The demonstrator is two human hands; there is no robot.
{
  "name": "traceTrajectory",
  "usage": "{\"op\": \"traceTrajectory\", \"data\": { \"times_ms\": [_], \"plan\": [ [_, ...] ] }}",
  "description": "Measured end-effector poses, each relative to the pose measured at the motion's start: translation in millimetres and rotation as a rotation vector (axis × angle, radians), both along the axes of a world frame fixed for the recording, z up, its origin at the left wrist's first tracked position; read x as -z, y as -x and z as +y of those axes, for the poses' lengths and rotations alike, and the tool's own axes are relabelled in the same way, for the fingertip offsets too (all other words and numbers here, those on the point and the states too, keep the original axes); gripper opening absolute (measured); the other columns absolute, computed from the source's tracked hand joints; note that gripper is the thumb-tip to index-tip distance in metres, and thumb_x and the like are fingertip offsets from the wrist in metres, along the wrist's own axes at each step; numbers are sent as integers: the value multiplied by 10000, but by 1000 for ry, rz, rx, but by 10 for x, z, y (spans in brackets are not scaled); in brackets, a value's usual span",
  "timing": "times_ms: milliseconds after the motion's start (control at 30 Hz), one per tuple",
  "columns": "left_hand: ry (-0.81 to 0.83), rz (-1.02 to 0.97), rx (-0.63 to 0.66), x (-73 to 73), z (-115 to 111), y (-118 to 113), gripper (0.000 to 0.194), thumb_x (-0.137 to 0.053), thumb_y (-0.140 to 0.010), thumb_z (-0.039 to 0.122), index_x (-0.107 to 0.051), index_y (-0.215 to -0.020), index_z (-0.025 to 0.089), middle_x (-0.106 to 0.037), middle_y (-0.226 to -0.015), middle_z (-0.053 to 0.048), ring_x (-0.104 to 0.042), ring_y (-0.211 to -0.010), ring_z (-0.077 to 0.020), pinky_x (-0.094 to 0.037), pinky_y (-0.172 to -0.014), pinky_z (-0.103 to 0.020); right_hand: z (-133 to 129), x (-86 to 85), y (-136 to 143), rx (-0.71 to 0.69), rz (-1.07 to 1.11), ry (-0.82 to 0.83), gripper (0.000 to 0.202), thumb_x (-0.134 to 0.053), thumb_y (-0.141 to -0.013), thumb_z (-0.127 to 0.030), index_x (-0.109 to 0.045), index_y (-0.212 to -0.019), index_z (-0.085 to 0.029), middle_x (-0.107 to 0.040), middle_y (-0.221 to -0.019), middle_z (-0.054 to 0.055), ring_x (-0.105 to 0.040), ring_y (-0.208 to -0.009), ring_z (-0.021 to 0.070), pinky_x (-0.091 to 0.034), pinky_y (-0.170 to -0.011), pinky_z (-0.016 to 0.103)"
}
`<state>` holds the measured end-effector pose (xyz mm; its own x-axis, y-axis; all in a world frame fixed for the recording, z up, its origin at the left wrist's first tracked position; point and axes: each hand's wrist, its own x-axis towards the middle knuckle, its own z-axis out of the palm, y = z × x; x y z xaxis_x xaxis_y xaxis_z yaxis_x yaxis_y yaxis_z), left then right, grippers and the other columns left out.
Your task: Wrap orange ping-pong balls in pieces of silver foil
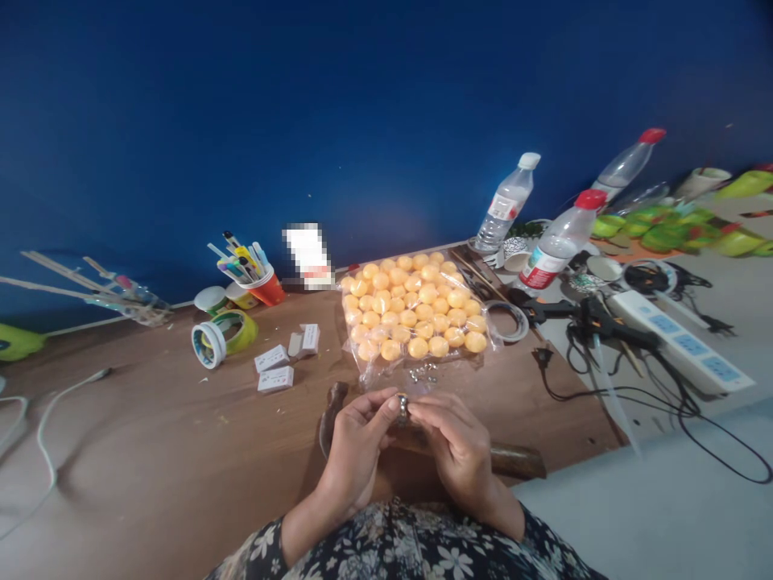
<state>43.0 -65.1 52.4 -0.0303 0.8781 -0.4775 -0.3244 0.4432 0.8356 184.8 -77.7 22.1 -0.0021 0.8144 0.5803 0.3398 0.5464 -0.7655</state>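
My left hand [357, 441] is closed, with thumb and forefinger pinching a small shiny metal piece [403, 408] whose exact kind I cannot make out. From the other side, the fingertips of my right hand [460, 445] are pressed together at that same piece. Below both hands lies a brown wooden stick [519, 461], its middle partly covered by them. A dark curved piece [331, 415] shows just left of my left hand; I cannot tell if it joins the stick. Several small shiny metal bits [423, 374] lie just beyond my fingers, by the clear bag of orange balls [419, 310].
Small white boxes [276, 379] and tape rolls [233, 337] sit to the left, near an orange cup [270, 292] of pens. Rightward are plastic bottles [506, 205], a glue gun [609, 326], a power strip [685, 342] and black cables [580, 395].
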Motion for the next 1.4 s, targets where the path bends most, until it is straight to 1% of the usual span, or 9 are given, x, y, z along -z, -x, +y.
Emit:
{"op": "traceTrajectory", "data": {
  "times_ms": [367, 533, 633, 800, 967, 1033, 1100, 1200, 1400],
  "plan": [
    [-7, -17, -32, 7, 11, 0, 363, -823, -613, 365, -746, -889, 144, -708, -744, -51, -636, -690, -158, -516, -610, -244, -3, 17, 25, -24, -9, -1, 372, -564, -857, -31, -666, -1127, -266, -718, -1015, 72, -657, -963, 210, -557, -824, 364],
    [4, -23, -26, 24, -6, 14, 353, -814, -636, 358, -736, -904, 143, -708, -753, -49, -639, -673, -152, -519, -605, -245, -31, 74, 53, 63, -33, 9, 295, -582, -851, -42, -701, -1047, -227, -595, -1245, 135, -620, -1061, 226, -567, -839, 363],
    [11, -52, -25, 20, -6, 6, 344, -810, -645, 346, -732, -903, 133, -716, -766, -55, -641, -657, -145, -520, -596, -237, -18, 84, 49, 82, -55, -19, 283, -586, -845, -47, -715, -1022, -227, -548, -1295, 139, -564, -1160, 251, -552, -886, 378],
    [-2, -192, 8, -39, 22, -40, 338, -774, -695, 358, -731, -937, 127, -729, -797, -72, -661, -693, -163, -532, -591, -237, 34, 20, 41, -45, 7, 147, 290, -568, -875, -107, -674, -1104, -249, -655, -1158, 93, -629, -1069, 212, -543, -903, 349],
    [-8, -229, 22, -90, 17, -56, 348, -738, -743, 350, -717, -1007, 124, -741, -851, -89, -681, -756, -178, -537, -615, -230, 34, 0, 90, 35, 186, 341, 244, -664, -819, -216, -662, -1063, -221, -697, -1076, 74, -661, -999, 219, -556, -871, 334],
    [-2, -226, 31, -101, 10, -47, 344, -742, -743, 332, -714, -1019, 129, -743, -882, -88, -682, -766, -168, -533, -628, -215, 28, 0, 92, 24, 221, 390, 227, -651, -827, -233, -666, -1052, -216, -701, -1072, 74, -662, -1005, 221, -554, -875, 335],
    [2, -226, 40, -109, 6, -36, 348, -773, -713, 292, -713, -1014, 130, -744, -881, -83, -682, -760, -157, -535, -659, -214, 24, 0, 80, -3, 233, 412, 246, -629, -843, -237, -657, -1087, -217, -697, -1095, 78, -655, -1026, 221, -547, -893, 343],
    [-11, -255, 39, -107, 3, -30, 336, -803, -677, 233, -709, -981, 127, -744, -850, -73, -677, -737, -142, -536, -693, -219, 24, 11, 60, -18, 205, 402, 319, -688, -800, -238, -648, -1116, -220, -684, -1135, 85, -640, -1059, 232, -531, -922, 358],
    [-32, -313, 33, -41, -19, -35, 278, -770, -725, 216, -681, -971, 122, -732, -865, -68, -654, -712, -106, -532, -680, -198, 53, 34, 41, -3, 155, 339, 295, -703, -789, -221, -672, -1082, -219, -699, -1111, 86, -643, -1050, 235, -520, -934, 369]
  ]
}}
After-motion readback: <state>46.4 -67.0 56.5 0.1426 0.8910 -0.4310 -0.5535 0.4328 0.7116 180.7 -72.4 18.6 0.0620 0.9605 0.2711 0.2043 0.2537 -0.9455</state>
